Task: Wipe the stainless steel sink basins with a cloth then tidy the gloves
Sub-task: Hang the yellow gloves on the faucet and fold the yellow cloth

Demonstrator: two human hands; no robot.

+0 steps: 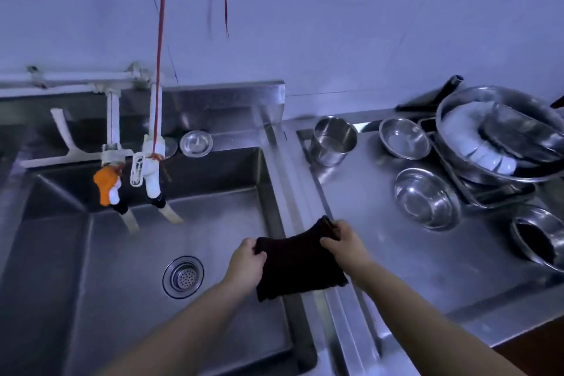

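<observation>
A dark cloth (pixel 300 265) is stretched between both hands above the right edge of the stainless steel sink basin (pixel 106 253). My left hand (pixel 245 262) grips its left top corner. My right hand (pixel 343 239) pinches its right top corner. The cloth hangs down flat over the rim between basin and counter. A round drain strainer (pixel 183 276) sits in the basin floor. No gloves are in view.
Two white taps (pixel 151 171), one with an orange piece (pixel 105 185), hang over the basin's back. A small steel dish (pixel 196 143) rests on the back ledge. On the steel counter (pixel 381 253) stand a steel cup (pixel 334 140), several steel bowls and a large pan (pixel 500 134).
</observation>
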